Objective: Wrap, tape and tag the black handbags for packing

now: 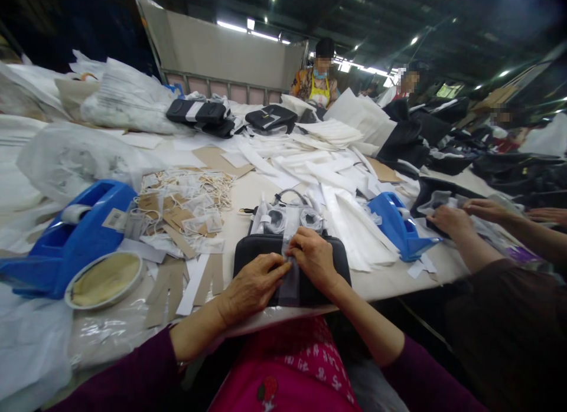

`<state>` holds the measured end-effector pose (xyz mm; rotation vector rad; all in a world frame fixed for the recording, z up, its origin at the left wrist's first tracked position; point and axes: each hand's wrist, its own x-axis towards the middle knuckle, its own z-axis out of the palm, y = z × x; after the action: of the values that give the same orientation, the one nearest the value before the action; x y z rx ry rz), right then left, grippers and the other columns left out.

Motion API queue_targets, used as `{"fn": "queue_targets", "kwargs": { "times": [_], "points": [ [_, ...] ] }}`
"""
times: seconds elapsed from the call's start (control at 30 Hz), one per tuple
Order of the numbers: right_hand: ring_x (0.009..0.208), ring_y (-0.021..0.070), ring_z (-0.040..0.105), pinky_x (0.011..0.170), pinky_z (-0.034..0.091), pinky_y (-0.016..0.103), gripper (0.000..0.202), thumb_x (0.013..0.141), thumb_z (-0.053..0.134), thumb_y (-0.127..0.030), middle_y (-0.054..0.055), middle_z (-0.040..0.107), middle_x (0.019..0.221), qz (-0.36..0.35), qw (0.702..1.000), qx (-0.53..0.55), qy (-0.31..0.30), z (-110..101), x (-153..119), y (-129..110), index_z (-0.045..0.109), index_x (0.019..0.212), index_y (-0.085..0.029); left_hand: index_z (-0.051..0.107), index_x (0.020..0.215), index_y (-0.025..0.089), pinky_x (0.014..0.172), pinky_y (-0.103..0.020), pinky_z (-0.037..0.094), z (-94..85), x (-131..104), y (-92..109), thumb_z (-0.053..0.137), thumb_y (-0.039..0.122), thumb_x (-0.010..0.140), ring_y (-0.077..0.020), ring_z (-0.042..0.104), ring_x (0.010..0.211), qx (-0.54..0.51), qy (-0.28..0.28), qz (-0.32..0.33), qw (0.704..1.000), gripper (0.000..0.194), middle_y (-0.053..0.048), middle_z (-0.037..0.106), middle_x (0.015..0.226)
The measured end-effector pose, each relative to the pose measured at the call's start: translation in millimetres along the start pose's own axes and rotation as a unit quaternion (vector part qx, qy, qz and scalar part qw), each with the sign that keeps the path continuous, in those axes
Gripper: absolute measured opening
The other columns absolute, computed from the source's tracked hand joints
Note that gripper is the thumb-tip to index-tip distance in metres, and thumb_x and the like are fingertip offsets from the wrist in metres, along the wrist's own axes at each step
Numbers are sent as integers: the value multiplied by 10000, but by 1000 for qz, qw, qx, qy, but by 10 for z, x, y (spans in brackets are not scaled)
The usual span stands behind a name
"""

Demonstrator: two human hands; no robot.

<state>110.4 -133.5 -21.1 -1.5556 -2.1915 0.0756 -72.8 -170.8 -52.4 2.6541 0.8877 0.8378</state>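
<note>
A black bag (330, 282) lies flat at the table's front edge, with wrapped hardware (275, 221) and a looped handle at its far side. Down its middle runs a translucent white strip (290, 288). My left hand (257, 282) comes from the left, its thumb and fingers pinched on the strip. Close beside it, touching the same strip from the right, is my right hand (312, 258), fingers bent and closed together. The fingertips of both hands nearly meet over the bag.
Blue tape dispensers stand left (77, 241) and right (396, 226). Nearby are a round dish (106, 280), a pile of corded tags (186, 205) and white sheets (354, 223). A co-worker's hands (456, 223) work at the right. Black bags (270, 118) and people are farther back.
</note>
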Motion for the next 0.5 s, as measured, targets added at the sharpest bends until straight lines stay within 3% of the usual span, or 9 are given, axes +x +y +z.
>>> {"fn": "queue_targets", "kwargs": {
  "times": [0.13,0.3,0.4,0.5],
  "points": [
    [809,122,558,590,292,245,124,794,678,-240,-36,571,842,11,1000,-7,-10,-5,35,31,595,706,-216,542,1221,141,975,-416,461,-28,23,29,508,158,884,-245,499,1097,58,-22,7,998,340,-124,537,1198],
    [655,115,527,578,301,252,83,794,663,-209,-20,565,890,33,999,-6,-9,-11,129,12,588,759,-216,544,1228,122,1126,-459,317,-2,44,28,461,175,914,-264,342,1348,116,-39,52,991,329,-140,476,1386],
    [702,132,544,623,365,254,78,809,599,-134,3,573,901,18,995,79,49,-159,128,67,587,824,-209,539,1244,136,1153,-463,270,20,58,16,436,182,930,-242,306,1388,143,-58,55,987,333,-122,435,1446],
    [737,143,552,667,417,257,76,840,541,-164,16,582,863,16,973,178,144,-512,46,439,600,813,-203,479,1329,159,1144,-462,285,24,72,18,433,167,928,-233,312,1391,166,-56,59,983,403,-98,430,1459]
  ]
}}
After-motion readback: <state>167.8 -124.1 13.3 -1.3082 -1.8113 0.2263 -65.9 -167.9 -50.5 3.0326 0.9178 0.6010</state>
